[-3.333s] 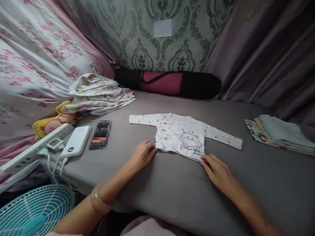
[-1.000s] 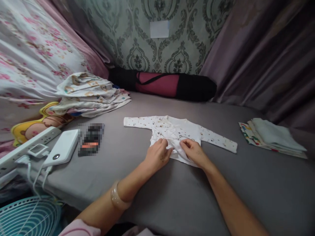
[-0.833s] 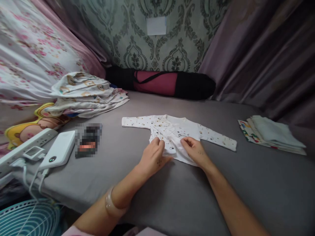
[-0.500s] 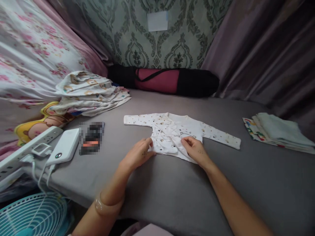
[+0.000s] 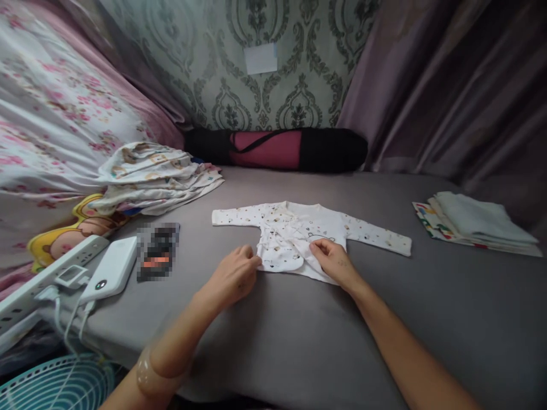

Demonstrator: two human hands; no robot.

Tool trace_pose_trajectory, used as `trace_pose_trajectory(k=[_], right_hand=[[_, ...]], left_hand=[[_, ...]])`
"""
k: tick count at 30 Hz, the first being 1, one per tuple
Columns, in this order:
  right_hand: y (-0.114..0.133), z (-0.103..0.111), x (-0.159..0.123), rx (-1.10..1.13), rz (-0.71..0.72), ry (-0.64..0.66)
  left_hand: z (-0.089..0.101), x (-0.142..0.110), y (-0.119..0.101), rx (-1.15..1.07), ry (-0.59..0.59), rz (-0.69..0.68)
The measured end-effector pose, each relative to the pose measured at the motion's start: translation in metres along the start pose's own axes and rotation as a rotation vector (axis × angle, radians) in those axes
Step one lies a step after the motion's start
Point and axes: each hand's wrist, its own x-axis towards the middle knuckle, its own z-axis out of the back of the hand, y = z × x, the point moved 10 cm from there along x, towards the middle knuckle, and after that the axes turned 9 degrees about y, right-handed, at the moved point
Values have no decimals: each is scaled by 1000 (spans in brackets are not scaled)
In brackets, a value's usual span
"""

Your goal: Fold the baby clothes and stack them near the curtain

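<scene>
A small white baby shirt [image 5: 294, 228] with a spotted print lies flat on the grey bed sheet [image 5: 299, 341], both sleeves spread out. My left hand [image 5: 233, 274] rests at the shirt's lower left edge, fingers curled and touching the hem. My right hand [image 5: 335, 261] lies on the middle of the shirt's front, pinching a fold of its front flap between thumb and fingers. A pale bangle [image 5: 149, 373] is on my left wrist.
A stack of folded baby clothes [image 5: 158, 173] sits at the back left, another folded pile [image 5: 474, 223] at the right. A white power bank [image 5: 111, 269], a power strip [image 5: 47, 279] and a dark blurred item [image 5: 157, 250] lie left. A black-and-pink rolled bag [image 5: 277, 149] lines the wall; a teal fan [image 5: 55, 387] below.
Both hands moved from the shirt's lower corners onto its front. The left hand then drew back to the left hem, laying the left flap flat, while the right hand kept its pinch.
</scene>
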Motion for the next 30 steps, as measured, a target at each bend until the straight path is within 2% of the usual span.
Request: trace_pose_trajectory(k=[4,6,8,12,16,22,26,30], right_hand=[[5,-1,-1,-8,45,3],[9,2,-2,-11,77,-24],[12,6,-3,-1,101,-64],[17,8,-5,10,123,-104],[19,3,-8,-20,119,-110],[20,4,-10,-58,103,-128],[22,4,-10,-53,117,-120],[23,5,-10,-45,122,-126]], left_hand=[[5,22,-34,16,-17,-106],[-8,40,-51,-18,24,-130],[-28,58,-58,-16,78,-66],[-54,78,-53,30,81,139],[-62,82,-45,86,50,264],[-65,88,-43,70,71,260],[-58,91,-38,-82,-57,210],[-56,93,-31,-322,-164,181]])
